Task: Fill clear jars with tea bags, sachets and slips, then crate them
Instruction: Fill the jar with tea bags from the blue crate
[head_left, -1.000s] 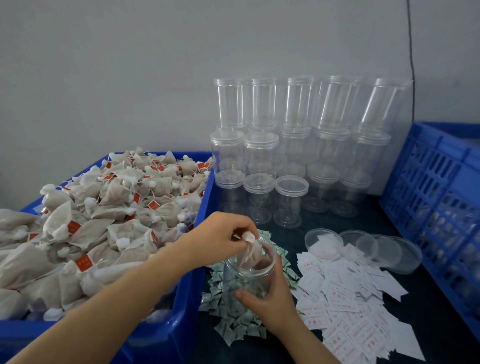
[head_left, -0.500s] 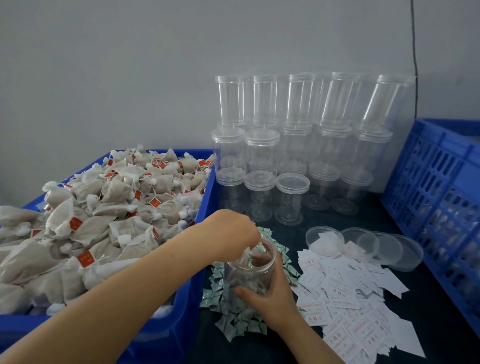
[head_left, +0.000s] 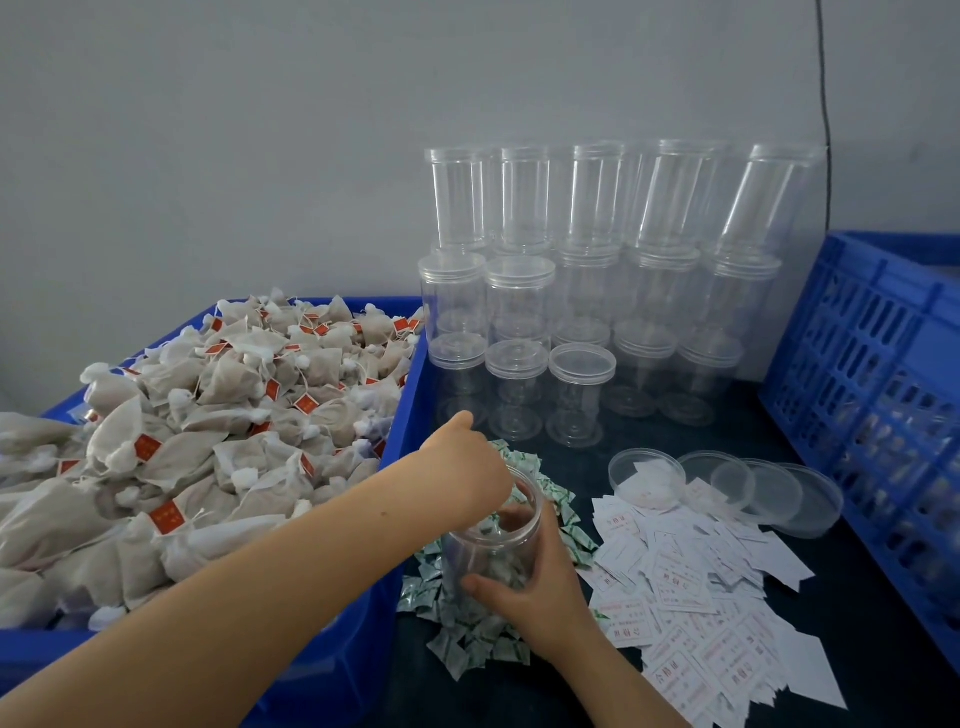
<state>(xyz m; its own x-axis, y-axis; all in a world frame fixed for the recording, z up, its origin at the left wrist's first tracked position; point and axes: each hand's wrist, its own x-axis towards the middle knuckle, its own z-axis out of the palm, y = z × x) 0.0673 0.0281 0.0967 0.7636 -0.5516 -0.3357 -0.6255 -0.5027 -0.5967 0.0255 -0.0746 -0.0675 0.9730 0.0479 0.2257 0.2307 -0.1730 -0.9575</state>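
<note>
Right hand (head_left: 540, 587) grips open jar (head_left: 493, 545), upright on sachets (head_left: 467, 639) beside tea-bag bin (head_left: 400, 415). Left hand (head_left: 467, 467) over jar mouth, fingers dipped inside; its grip cannot be told. Slips (head_left: 701, 597) lie right.

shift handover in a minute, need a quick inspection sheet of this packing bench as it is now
surface: dark tabletop, crowded.
job's things: open clear jar upright on the green sachets, tea bags inside; blue bin heaped with tea bags; white slips spread at right; lidded empty jars stacked by the wall; blue crate at right.
clutter: loose lids lying on the slips.
hands: left hand over the jar mouth, fingers hidden; right hand grips the jar's side.
cables: one black cable down the wall.
surroundings: plain grey wall.
</note>
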